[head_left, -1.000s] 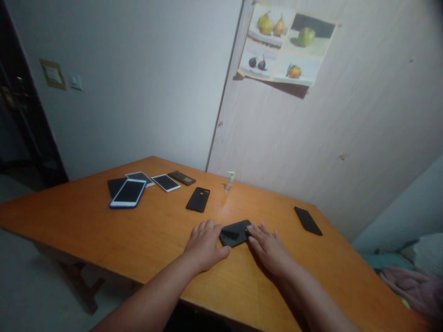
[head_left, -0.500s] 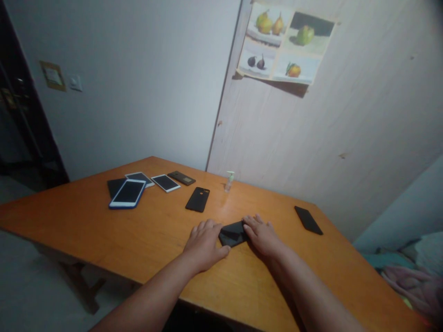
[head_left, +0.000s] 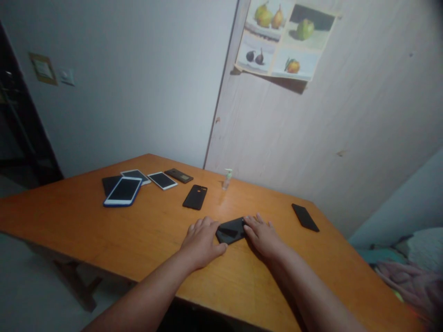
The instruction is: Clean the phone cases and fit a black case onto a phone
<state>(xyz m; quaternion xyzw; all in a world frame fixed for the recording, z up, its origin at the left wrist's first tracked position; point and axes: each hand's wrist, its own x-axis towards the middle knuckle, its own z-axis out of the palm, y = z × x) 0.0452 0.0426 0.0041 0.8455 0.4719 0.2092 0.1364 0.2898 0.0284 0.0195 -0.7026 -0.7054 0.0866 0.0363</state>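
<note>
On the bench (head_left: pixel 242 286), a handset (head_left: pixel 230 225) between left fingers (head_left: pixel 206 221) and right fingers (head_left: pixel 249 225); behind leftward, a case (head_left: pixel 195 198), with a pump bottle (head_left: pixel 226 180) to its right. Well left, a phone (head_left: pixel 123 190), seemingly overlapping a slab (head_left: pixel 108 184). Well right, near the edge, a thin panel (head_left: pixel 305 217).

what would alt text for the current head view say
Two bare hands touch opposite ends of a black phone on a wooden table. Beyond them are white-framed phones, a black phone case and a pump bottle.

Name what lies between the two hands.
In the head view, a glossy black phone lies between them: the left hand is at one end, the right hand overlaps the other.
</note>
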